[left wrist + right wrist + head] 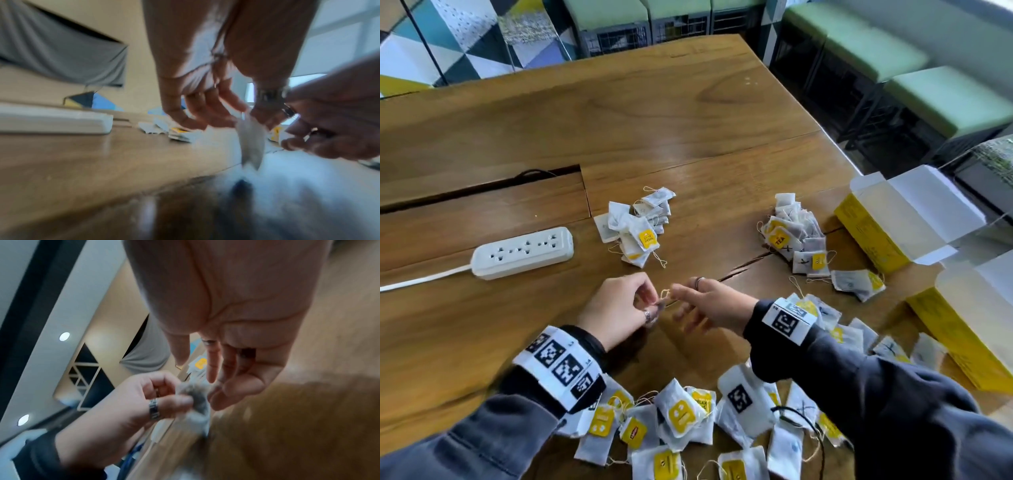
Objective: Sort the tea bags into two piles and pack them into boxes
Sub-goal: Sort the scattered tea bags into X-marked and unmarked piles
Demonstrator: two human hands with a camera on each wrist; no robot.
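My left hand (654,303) pinches a small grey-white tea bag (252,139) by its top; the bag hangs just above the wooden table (654,120). A loop of its string (664,293) shows between my hands. My right hand (681,305) reaches in from the right, fingers loosely straight and next to the tea bag (195,395), gripping nothing that I can see. Two sorted piles lie beyond my hands: the left pile (637,226) and the right pile (794,236). A loose heap of tea bags (688,418) lies under my forearms.
Two open yellow boxes stand at the right edge, one farther (876,233) and one nearer (962,342). A white power strip (524,251) with its cord lies at the left. A cable slot (482,192) cuts the table behind it. Green stools (945,99) stand beyond the table.
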